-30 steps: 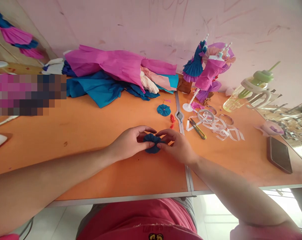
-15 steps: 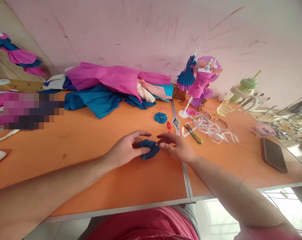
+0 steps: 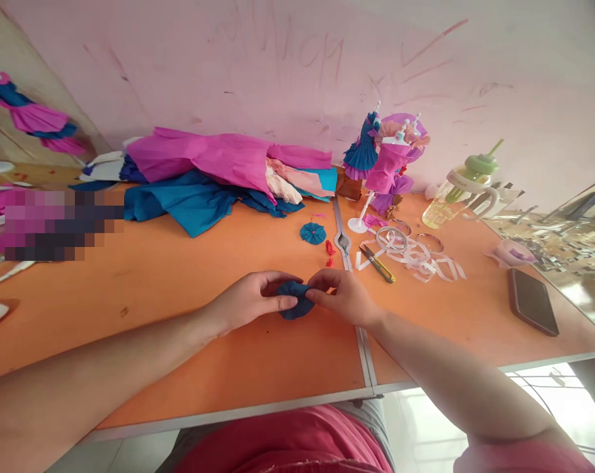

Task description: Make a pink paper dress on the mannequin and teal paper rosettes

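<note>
Between my two hands is a round piece of blue crepe paper (image 3: 295,309), gathered in folds. My left hand (image 3: 255,299) pinches its left side, thumb in front and fingers behind. On its right edge, the thumb and fingers of my right hand (image 3: 341,295) are closed. A finished-looking blue pleated rosette (image 3: 312,232) with a small pink centre lies on the table beyond my hands. Beside it is a crumpled red scrap (image 3: 330,253). Yellow-handled thread snips (image 3: 377,264) lie past my right hand.
Pink and blue crepe paper (image 3: 203,157) is heaped along the wall. Small dress forms in paper dresses (image 3: 389,167) stand at the back right, near a tangle of white ribbon (image 3: 416,256). A drink bottle (image 3: 458,194) and a phone (image 3: 532,301) are further right on the orange table (image 3: 179,374).
My right hand has moved in to the left and closed on the right edge of the blue crepe paper. The view has shifted slightly.
</note>
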Tool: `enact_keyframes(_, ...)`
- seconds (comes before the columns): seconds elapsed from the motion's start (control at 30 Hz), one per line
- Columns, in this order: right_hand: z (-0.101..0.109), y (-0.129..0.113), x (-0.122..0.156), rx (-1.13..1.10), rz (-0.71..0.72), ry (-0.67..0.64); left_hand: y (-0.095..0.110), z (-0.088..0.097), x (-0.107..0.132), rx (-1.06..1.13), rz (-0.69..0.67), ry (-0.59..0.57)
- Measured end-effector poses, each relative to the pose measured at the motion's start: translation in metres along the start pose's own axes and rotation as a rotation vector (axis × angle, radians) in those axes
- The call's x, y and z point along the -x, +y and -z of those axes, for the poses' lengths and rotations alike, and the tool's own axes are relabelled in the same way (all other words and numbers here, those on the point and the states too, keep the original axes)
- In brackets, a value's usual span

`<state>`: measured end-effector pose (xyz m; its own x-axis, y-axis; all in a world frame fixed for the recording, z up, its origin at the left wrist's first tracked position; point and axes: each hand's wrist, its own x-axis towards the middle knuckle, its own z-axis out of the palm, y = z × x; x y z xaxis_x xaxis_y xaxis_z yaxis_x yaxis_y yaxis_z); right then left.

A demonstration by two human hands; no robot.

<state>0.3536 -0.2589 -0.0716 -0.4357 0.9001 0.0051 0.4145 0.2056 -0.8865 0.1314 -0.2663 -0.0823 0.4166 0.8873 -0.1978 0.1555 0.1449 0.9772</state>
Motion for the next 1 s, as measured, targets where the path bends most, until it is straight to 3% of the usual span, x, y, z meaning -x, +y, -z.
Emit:
enact_keyframes(0.2,0.004,-0.005,0.001,0.028,0.044,-0.046,-0.007,0.002,-0.003,-0.171,0.034,-0.013)
enact_keyframes(0.27,0.014,-0.003,-0.001,0.116,0.084,0.015,-0.008,0.004,-0.004,-0.144,0.03,0.015)
enact_keyframes(0.4,0.045,0.013,-0.009,0.695,0.109,0.327,-0.008,0.01,-0.005,-0.044,0.047,0.062)
enact_keyframes(0.53,0.061,0.037,-0.018,1.038,-0.07,0.33,-0.008,0.016,-0.006,0.008,0.035,0.089)
enact_keyframes(0.67,0.059,0.042,-0.019,1.084,-0.131,0.255,-0.011,0.016,-0.007,0.0,0.024,0.15)
enact_keyframes(0.87,0.066,0.029,-0.014,1.138,-0.068,0.43,-0.012,0.016,-0.008,0.282,-0.071,0.296)
enact_keyframes(1.0,0.064,0.015,-0.01,1.127,0.074,0.522,-0.013,0.019,-0.01,0.397,-0.023,0.273)
